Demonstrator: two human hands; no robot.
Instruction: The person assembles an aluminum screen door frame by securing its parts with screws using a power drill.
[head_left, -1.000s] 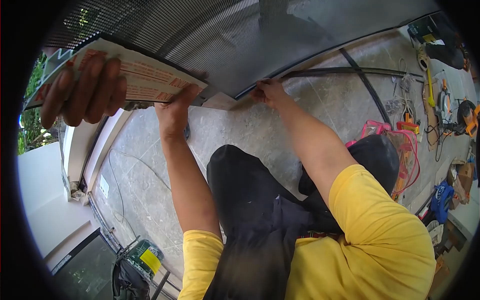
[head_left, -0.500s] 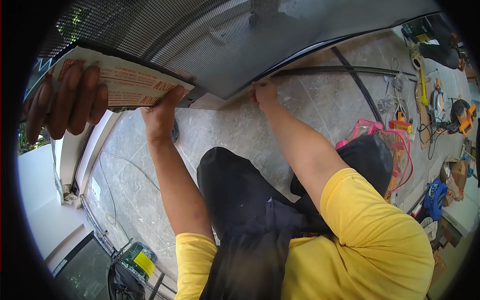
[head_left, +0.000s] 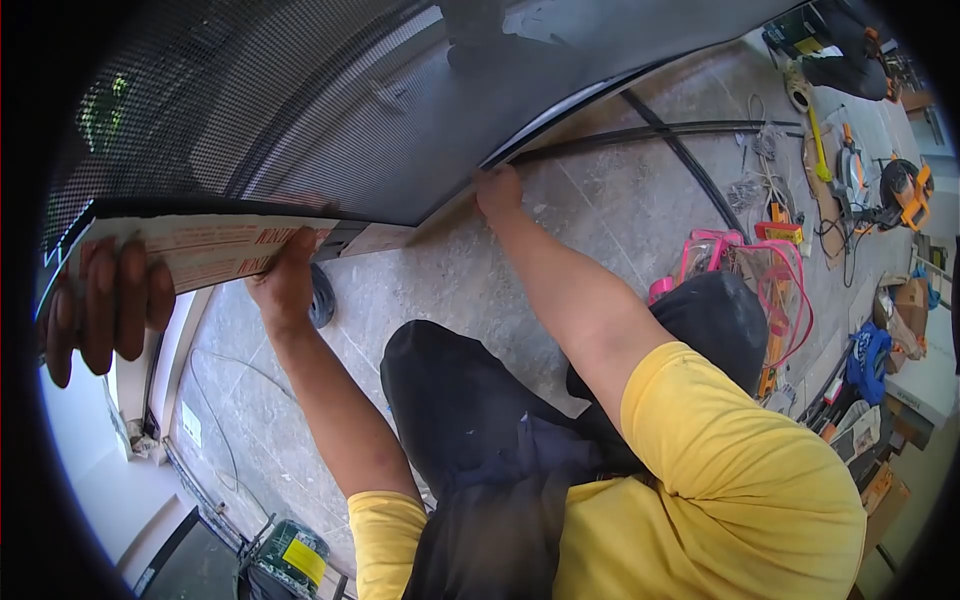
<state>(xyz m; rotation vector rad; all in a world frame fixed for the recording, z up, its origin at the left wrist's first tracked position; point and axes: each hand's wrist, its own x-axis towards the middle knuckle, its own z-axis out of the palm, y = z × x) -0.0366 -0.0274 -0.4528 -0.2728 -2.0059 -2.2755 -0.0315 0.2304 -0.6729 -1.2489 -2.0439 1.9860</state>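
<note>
A dark mesh panel [head_left: 350, 130] in a frame fills the top of the view. Its near side is a frame bar [head_left: 200, 250] covered with white film printed in red. My left hand [head_left: 284, 280] grips this bar near its right end, thumb over the printed face. Farther right, my right hand [head_left: 498, 192] has its fingers closed on the panel's lower edge [head_left: 470, 196]. At the far left, another person's hand [head_left: 115, 300] curls over the same bar.
Black strips [head_left: 690, 165] cross on the grey floor. A pink-edged clear bag [head_left: 790, 290] lies by my right knee. Power tools [head_left: 905, 190], a yellow tool [head_left: 820, 150] and boxes are at the right. A green container [head_left: 290, 560] stands lower left.
The near end of the panel has come down and left in view, together with both my hands and the other person's hand. The floor objects at the right appear shifted slightly left.
</note>
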